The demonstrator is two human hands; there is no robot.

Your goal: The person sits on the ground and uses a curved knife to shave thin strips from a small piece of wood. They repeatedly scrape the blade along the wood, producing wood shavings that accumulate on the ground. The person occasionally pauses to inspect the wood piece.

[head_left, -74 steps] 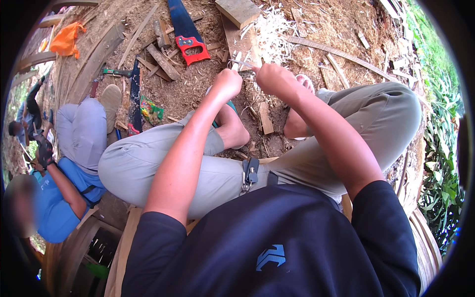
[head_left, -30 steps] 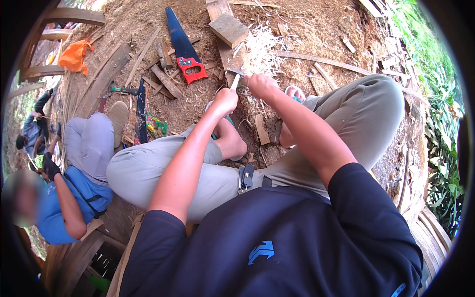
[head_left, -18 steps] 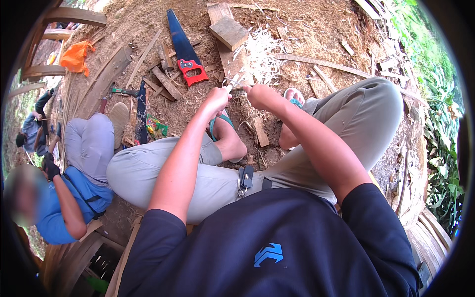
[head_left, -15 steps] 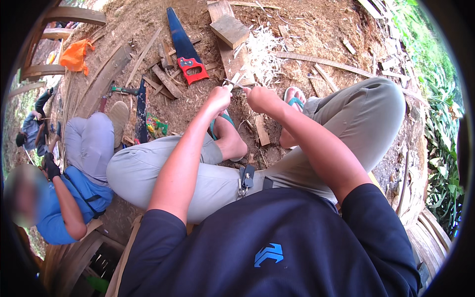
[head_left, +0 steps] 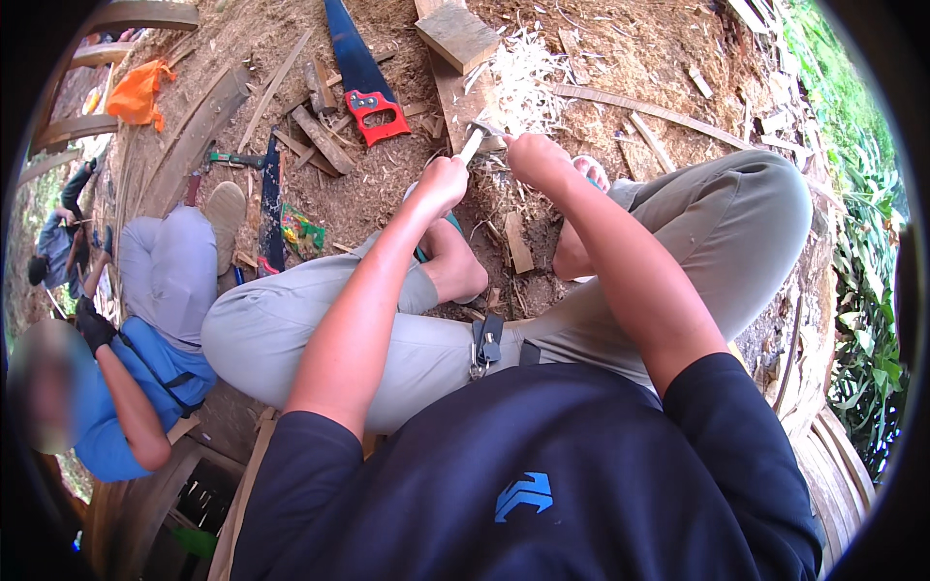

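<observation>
My left hand point(head_left: 442, 184) is closed round a short pale wooden stick point(head_left: 471, 146), which points up and away from me. Close to its right, my right hand point(head_left: 536, 160) grips a knife point(head_left: 489, 129); its handle is hidden in the fist. The grey blade reaches left across the far end of the stick. Beneath both lies a plank point(head_left: 460, 97) with a wood block point(head_left: 459, 37) on it. Thin white shavings point(head_left: 528, 82) are heaped to the plank's right.
A red-handled saw point(head_left: 373, 111) lies left of the plank. Further left are a second saw point(head_left: 271, 208), a green-handled tool point(head_left: 235, 159), wood offcuts point(head_left: 325, 140) and an orange bag point(head_left: 140, 95). A person in blue point(head_left: 160, 387) sits at my left. My sandalled feet flank the work.
My right hand has moved a little up and right, and the left slightly away from me. The blade now crosses the stick's far end. The view has shifted slightly.
</observation>
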